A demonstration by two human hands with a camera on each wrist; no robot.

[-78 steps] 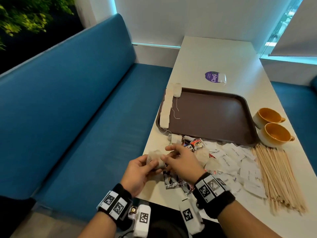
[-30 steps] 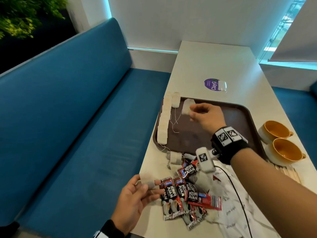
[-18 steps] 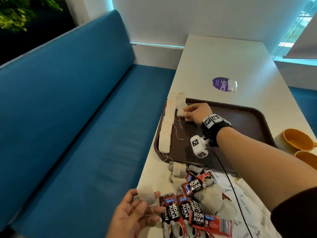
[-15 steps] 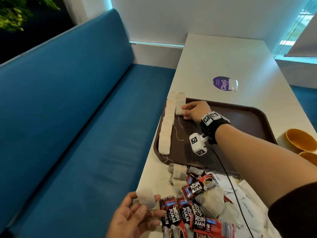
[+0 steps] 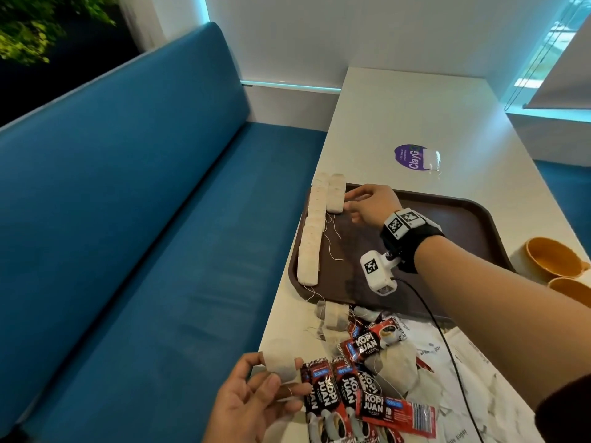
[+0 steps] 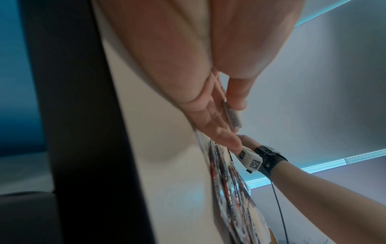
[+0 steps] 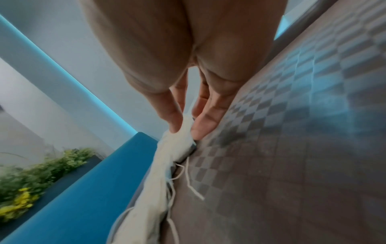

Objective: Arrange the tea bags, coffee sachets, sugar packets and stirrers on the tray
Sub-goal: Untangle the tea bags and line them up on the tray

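Blue bench (image 5: 134, 219), white table (image 5: 415, 116), pale wall (image 5: 367, 30), green plant (image 5: 35, 27)

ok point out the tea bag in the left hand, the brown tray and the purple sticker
tea bag (image 5: 279, 362), head view, middle of the bag's pale face
brown tray (image 5: 460, 231), head view, bare floor near the far right corner
purple sticker (image 5: 407, 156), head view, purple part left of the glare

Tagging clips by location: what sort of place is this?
Probably a café or office pantry booth: a blue upholstered bench along a white table, with a brown serving tray.
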